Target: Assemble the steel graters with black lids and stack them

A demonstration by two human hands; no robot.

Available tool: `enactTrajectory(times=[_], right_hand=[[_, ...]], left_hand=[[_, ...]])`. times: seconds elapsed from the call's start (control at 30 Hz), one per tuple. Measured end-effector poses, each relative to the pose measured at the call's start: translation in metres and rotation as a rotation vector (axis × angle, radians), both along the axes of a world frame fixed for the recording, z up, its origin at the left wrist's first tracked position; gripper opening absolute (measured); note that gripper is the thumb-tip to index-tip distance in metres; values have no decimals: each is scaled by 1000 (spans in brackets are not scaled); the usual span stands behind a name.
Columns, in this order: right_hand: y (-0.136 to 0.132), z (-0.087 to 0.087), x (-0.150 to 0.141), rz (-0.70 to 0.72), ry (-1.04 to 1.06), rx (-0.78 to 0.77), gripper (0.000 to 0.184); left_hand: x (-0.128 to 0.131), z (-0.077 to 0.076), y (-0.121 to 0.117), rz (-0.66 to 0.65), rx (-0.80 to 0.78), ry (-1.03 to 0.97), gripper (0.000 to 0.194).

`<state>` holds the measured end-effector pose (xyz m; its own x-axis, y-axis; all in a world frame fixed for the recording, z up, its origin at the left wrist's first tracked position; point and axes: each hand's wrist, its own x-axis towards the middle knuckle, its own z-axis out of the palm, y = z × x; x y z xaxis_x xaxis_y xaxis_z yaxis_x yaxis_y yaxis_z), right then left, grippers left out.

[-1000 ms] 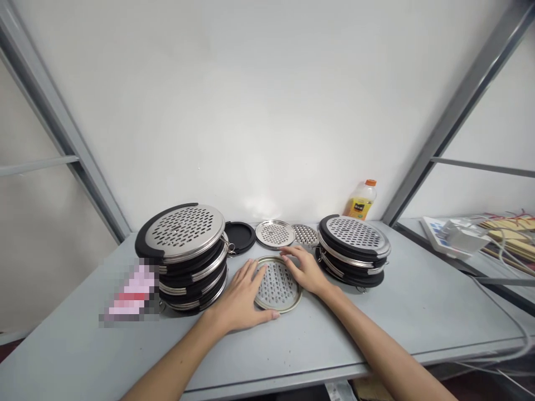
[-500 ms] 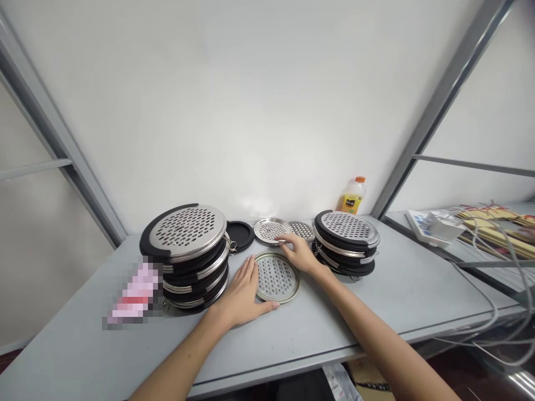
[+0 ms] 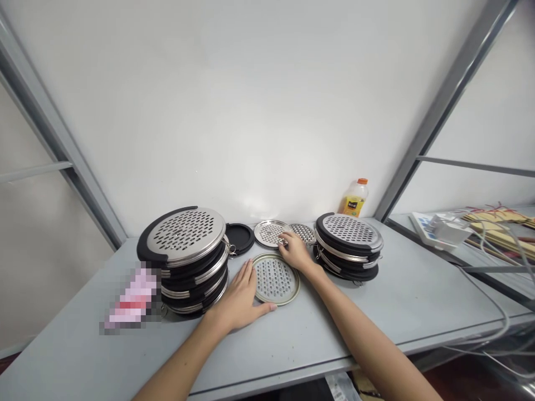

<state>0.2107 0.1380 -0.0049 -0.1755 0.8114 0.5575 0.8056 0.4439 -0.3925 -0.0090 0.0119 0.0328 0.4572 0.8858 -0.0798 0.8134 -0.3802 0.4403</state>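
Observation:
A round perforated steel disc [image 3: 276, 277] lies flat on the grey table [image 3: 376, 323]. My left hand [image 3: 240, 298] rests open beside its left edge, fingers stretched out and touching the rim. My right hand [image 3: 295, 250] reaches past the disc's far edge, and its fingertips pinch the near rim of a second perforated disc [image 3: 270, 232]. A third, smaller perforated disc [image 3: 305, 232] lies just right of that hand.
A tall stack of black-rimmed round graters [image 3: 186, 259] stands at the left, a lower stack [image 3: 349, 245] at the right. A black round lid [image 3: 239, 236] lies behind. An orange-capped bottle [image 3: 354, 199] stands by the wall. Cables and a box [image 3: 447, 229] lie far right.
My right hand has left the near disc and moved away from me to the disc behind it, closing on its rim. My left hand stays beside the near disc.

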Motion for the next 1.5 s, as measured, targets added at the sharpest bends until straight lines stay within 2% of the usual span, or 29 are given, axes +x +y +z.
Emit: enactTrajectory(times=[0.27, 0.67, 0.77, 0.9, 1.07, 1.2, 1.27, 1.37, 1.5], right_hand=[[2, 1, 6, 146, 4, 9, 11], [-3, 12, 0, 241, 135, 99, 20], [-8, 18, -4, 229, 228, 152, 19], [-21, 36, -11, 225, 491, 164, 15], [-36, 58, -13, 333, 855, -15, 14], [-46, 65, -7, 477, 1137, -245, 15], [-50, 68, -5, 550, 1230, -371, 17], [-55, 75, -3, 602, 1337, -509, 19], [-54, 80, 3, 610, 1404, -582, 20]], left_hand=[[0, 1, -1, 3, 11, -23, 99], [0, -2, 0, -2, 7, -30, 102], [4, -4, 0, 16, 15, -37, 102], [9, -13, 2, 57, 51, -59, 103], [12, -24, 6, 81, 159, -206, 107], [21, -20, 3, 284, 456, -471, 101], [26, -15, 0, 341, 601, -544, 99], [30, -12, -2, 336, 717, -530, 99], [29, -12, 0, 339, 715, -446, 100]])
